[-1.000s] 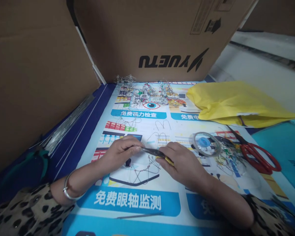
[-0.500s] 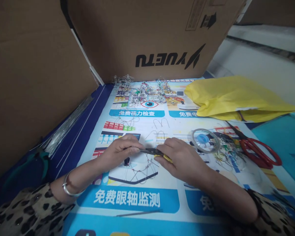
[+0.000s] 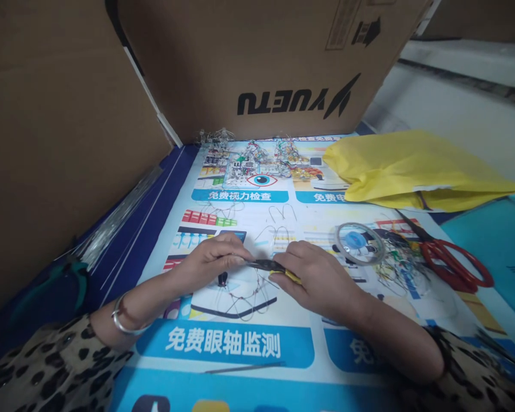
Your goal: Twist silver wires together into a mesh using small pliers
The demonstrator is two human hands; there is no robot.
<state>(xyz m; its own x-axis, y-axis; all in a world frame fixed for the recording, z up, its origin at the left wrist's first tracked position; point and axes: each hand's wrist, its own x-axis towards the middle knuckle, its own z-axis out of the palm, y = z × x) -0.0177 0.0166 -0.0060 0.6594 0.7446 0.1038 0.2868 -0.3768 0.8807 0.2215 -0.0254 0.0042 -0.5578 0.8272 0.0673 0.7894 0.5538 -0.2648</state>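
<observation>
My right hand (image 3: 315, 277) is wrapped round the yellow handles of a pair of pliers (image 3: 266, 265), whose dark jaws point left. At the tip of those jaws, my left hand (image 3: 217, 258) pinches a thin wire piece. A looped wire shape (image 3: 245, 298) with small reddish twists hangs below the jaws, over the printed sheet. Just beyond my hands lie bent wire pieces (image 3: 281, 214) with rounded loops. The exact spot where wire, fingers and jaws meet is too small to make out.
A clear tape roll (image 3: 380, 250), a tangle of coloured wires (image 3: 397, 266) and red-handled scissors (image 3: 455, 263) lie right. Behind are a yellow bag (image 3: 412, 166), more wire clusters (image 3: 257, 154) and a cardboard box (image 3: 257, 57). Left are straight wires (image 3: 115, 217) and teal-handled pliers (image 3: 79, 283).
The hands, pliers and wire keep nearly the same position. The whole view has shifted very slightly.
</observation>
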